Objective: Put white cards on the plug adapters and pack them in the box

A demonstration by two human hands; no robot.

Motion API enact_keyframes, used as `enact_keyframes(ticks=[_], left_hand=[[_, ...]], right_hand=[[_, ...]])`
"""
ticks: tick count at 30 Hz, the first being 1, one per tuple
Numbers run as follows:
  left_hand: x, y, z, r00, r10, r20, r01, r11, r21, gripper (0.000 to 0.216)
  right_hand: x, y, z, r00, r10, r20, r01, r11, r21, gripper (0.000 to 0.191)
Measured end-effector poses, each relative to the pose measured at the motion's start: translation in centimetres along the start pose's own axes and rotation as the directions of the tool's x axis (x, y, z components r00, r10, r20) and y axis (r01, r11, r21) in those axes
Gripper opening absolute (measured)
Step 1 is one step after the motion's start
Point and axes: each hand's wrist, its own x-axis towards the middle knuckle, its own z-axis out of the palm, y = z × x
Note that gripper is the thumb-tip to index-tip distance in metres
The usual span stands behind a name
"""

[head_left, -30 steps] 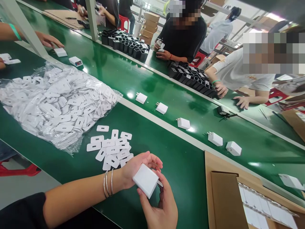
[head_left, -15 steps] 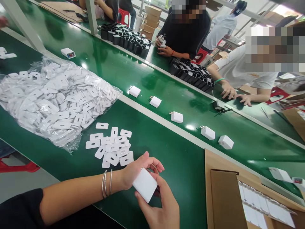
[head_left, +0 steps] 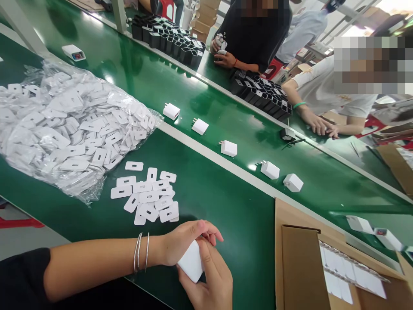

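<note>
A white charger (head_left: 192, 263) is held between my two hands above the near edge of the green bench. My left hand (head_left: 185, 239), with silver bangles on its wrist, curls around the upper side, its fingers partly hidden behind the right one. Thumb and fingers of my right hand (head_left: 214, 275) grip the charger from the right and below. Just beyond my hands lies a loose heap of flat white plastic covers (head_left: 149, 196), each with a rectangular slot. Farther left, a clear plastic bag (head_left: 77, 129) is filled with the same covers.
Several white chargers (head_left: 229, 148) lie spaced along the green conveyor belt (head_left: 206, 94). On the right, a cardboard box (head_left: 300, 262) contains rows of white pieces. Across the belt, people work beside black trays (head_left: 261, 94). A metal post (head_left: 26, 30) rises at left.
The chargers on the belt have shifted toward the upper left. More of the held charger is now covered by my right fingers, and my hands are closer together around it.
</note>
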Motion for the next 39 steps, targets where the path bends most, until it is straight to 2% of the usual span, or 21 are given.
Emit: enact_keyframes(ticks=[4, 5, 7, 10, 13, 17, 23, 25, 28, 30, 33, 34, 36, 38, 39], left_hand=[[-0.2, -0.2, -0.1, 0.986, 0.156, -0.058, -0.147, 0.980, 0.131, 0.075], [-0.1, -0.2, -0.1, 0.989, 0.140, -0.047, -0.135, 0.986, 0.100, 0.074], [0.1, -0.2, -0.3, 0.999, 0.049, 0.004, -0.048, 0.997, -0.065, 0.073], [0.6, -0.1, -0.4, 0.995, -0.058, 0.082, 0.081, 0.947, -0.312, 0.074], [0.9, 0.1, -0.5, 0.994, -0.073, 0.083, 0.100, 0.910, -0.403, 0.076], [1.0, 0.6, -0.6, 0.987, -0.122, 0.103, 0.156, 0.871, -0.466, 0.077], [1.2, 0.8, -0.8, 0.968, -0.222, 0.119, 0.251, 0.809, -0.532, 0.072], [1.2, 0.8, -0.9, 0.967, -0.251, 0.041, 0.235, 0.819, -0.524, 0.062], [1.3, 1.0, -1.0, 0.967, -0.241, -0.083, 0.180, 0.877, -0.445, 0.037], [1.3, 1.2, -1.0, 0.972, -0.218, -0.088, 0.163, 0.895, -0.415, 0.030], [1.3, 1.5, -1.1, 0.960, -0.272, -0.061, 0.215, 0.862, -0.458, 0.037], [1.3, 1.5, -1.2, 0.950, -0.308, -0.046, 0.245, 0.831, -0.499, 0.038], [1.4, 1.5, -1.4, 0.934, -0.356, -0.007, 0.284, 0.758, -0.586, 0.043], [1.4, 1.5, -1.5, 0.946, -0.323, -0.019, 0.239, 0.737, -0.632, 0.051], [1.4, 1.5, -1.5, 0.959, -0.279, -0.059, 0.181, 0.756, -0.629, 0.054]], right_hand=[[0.1, 0.3, -0.2, 0.992, -0.106, 0.064, 0.112, 0.989, -0.092, 0.045], [0.2, 0.3, -0.3, 0.992, -0.108, 0.070, 0.114, 0.989, -0.090, 0.045], [0.6, 0.1, -0.4, 0.994, -0.082, 0.074, 0.087, 0.994, -0.062, 0.047], [1.3, -0.3, -0.7, 0.995, -0.009, 0.101, 0.011, 1.000, -0.014, 0.047], [1.7, -0.5, -0.8, 0.992, 0.043, 0.116, -0.045, 0.999, 0.012, 0.044], [1.6, -0.6, -0.7, 0.990, 0.106, 0.095, -0.113, 0.991, 0.067, 0.045], [1.7, -0.7, -0.9, 0.980, 0.135, 0.145, -0.158, 0.974, 0.159, 0.043], [1.7, -0.5, -1.1, 0.977, 0.166, 0.132, -0.184, 0.974, 0.132, 0.043], [1.7, 0.4, -1.9, 0.962, 0.263, 0.069, -0.263, 0.965, -0.004, 0.040], [1.6, 1.2, -2.6, 0.943, 0.330, 0.030, -0.327, 0.942, -0.077, 0.038], [1.1, 1.9, -3.5, 0.920, 0.391, 0.011, -0.389, 0.918, -0.075, 0.036], [0.9, 2.0, -3.8, 0.905, 0.425, -0.004, -0.425, 0.904, -0.052, 0.038], [0.7, 1.8, -4.3, 0.837, 0.547, 0.007, -0.546, 0.836, 0.046, 0.045], [0.7, 1.1, -4.5, 0.715, 0.690, 0.114, -0.695, 0.683, 0.225, 0.050], [0.8, 0.6, -4.4, 0.637, 0.740, 0.215, -0.761, 0.560, 0.327, 0.049]])
